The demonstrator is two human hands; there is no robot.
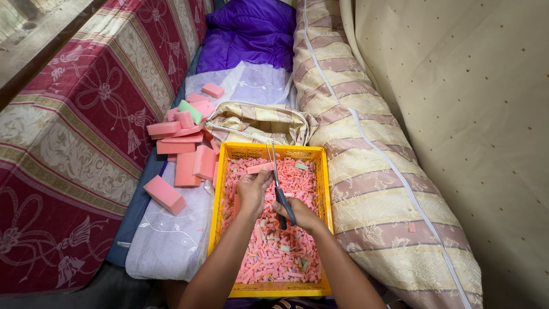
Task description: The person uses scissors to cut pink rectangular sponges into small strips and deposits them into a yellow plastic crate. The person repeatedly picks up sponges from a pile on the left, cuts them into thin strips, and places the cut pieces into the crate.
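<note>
While a striped bolster [372,171] is lying along the cream wall [474,114], a yellow crate [323,189] is resting on white cloth [171,234]; above it, the left hand [251,191] is pinching a pink foam strip [260,167], the right hand [303,214] gripping blue-handled scissors [277,183], blades slightly parted.

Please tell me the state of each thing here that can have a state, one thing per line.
Scissors: open, blades pointing away, held in right hand.
Pink foam strip: held by left hand, between the blades.
Yellow crate: filled with small cut foam pieces.
Foam blocks: uncut, piled loosely beside the crate.
Striped cushion cover: unzipped, open.
</note>
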